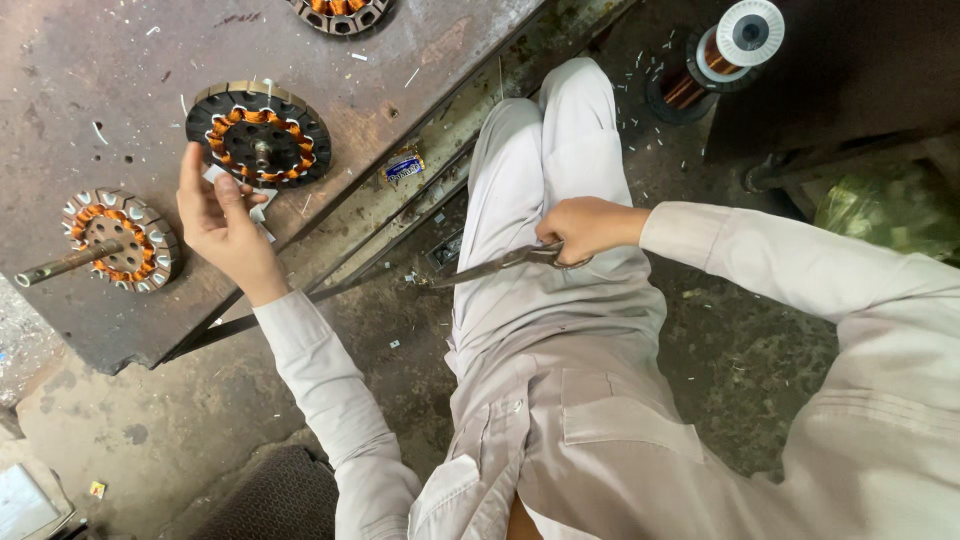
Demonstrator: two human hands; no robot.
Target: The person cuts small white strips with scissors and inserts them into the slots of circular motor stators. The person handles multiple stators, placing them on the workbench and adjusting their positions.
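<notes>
- Three wound stators lie on the rusty metal table (pixel 90 70) that fills the upper left of the frame.
- At the far left, a stator with copper coils (pixel 122 240) sits on a metal rod (pixel 62 264) that juts toward the left edge.
- Just right of it, the left hand (pixel 222 228) is raised over the table's edge, fingers loosely spread and pointing up, thumb pressing small white slips of paper (pixel 262 205) against the palm.
- Above that hand and touching none of its fingers lies the black stator (pixel 258 134), ringed with copper windings.
- At the top edge, a third stator (pixel 340 12) is half cut off.
- A small blue wrapper (pixel 404 166) lies on the table's right edge.
- In mid-frame, the right hand (pixel 585 228) rests on the pale trouser leg, fingers curled tight round the handles of long scissors (pixel 495 266), blades closed and pointing left.
- In the upper right, a spool of copper wire (pixel 735 45) stands on the dark floor.
</notes>
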